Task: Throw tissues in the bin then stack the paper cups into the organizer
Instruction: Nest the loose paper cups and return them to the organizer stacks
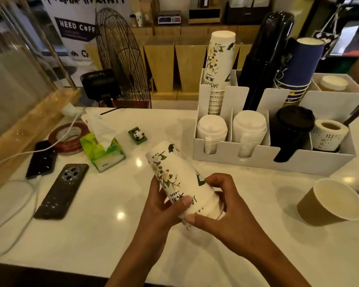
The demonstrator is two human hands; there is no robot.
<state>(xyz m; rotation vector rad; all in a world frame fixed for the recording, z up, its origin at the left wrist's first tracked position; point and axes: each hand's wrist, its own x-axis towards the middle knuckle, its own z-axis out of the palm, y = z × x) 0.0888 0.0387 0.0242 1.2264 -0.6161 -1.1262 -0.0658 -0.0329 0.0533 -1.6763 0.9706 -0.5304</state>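
Observation:
I hold white flower-printed paper cups (175,172), nested into a short stack, upside down and tilted above the white counter. My left hand (162,206) grips the stack from the left, thumb across the printed lettering. My right hand (222,206) curls round the rim end at the lower right. The white organizer (257,160) stands at the back right; a taller stack of the same flowered cups (219,67) fills its rear left slot. A brown paper cup (330,204) lies on its side at the right. I see no bin.
A green tissue box (101,148) stands left of centre with a panda figurine (137,135) beside it. Two phones (61,191) on cables and tape rolls (67,137) lie at the left. The organizer also holds lids, blue cups (298,69) and a label roll (327,134). A fan (120,56) stands behind.

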